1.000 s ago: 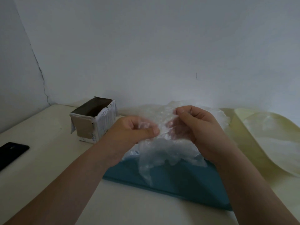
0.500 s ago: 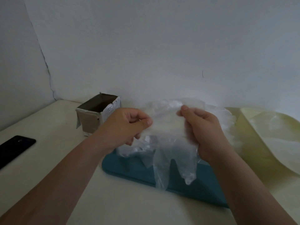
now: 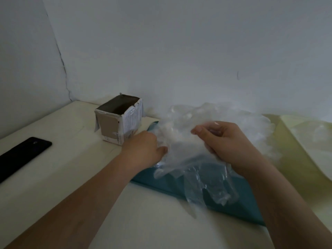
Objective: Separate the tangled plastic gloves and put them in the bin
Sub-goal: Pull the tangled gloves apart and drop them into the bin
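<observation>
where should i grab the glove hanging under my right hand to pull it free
Grip the hanging glove at its flat palm section, above the dangling tips, coming from the left with the left hand. That part droops clear of the pile below the right hand; the thin tips would likely slip.

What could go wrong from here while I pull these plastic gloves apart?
1. Tearing: your left hand and right hand both grip thin film, so a hard pull on a snag may rip it.
2. Spill: the glove hanging from your right hand dangles by the tray's near edge and may drag the pile off with it.
3. The box looks small and light, so stuffing a glove in may tip it.
</observation>
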